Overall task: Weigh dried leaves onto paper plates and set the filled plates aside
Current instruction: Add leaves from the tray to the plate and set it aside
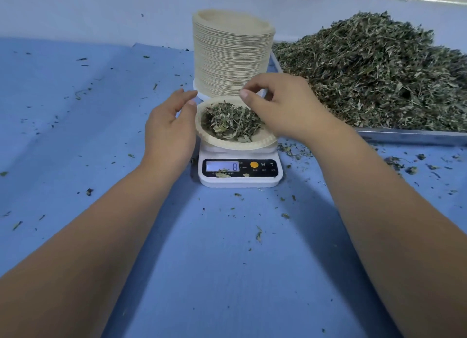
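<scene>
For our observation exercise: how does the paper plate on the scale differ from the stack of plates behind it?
The plate on the scale is one plate; the stack of plates is many, piled tall. The plate holds dried leaves; the stack's top shows none. Both are pale round paper.

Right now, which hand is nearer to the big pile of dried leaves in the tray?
Right. The right hand is above the filled plate, next to the pile; the left hand is beyond the plate's left rim.

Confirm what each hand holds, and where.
Left hand open beside the plate rim, holding nothing. Right hand curled above the leaves; whether it pinches any cannot be told.
</scene>
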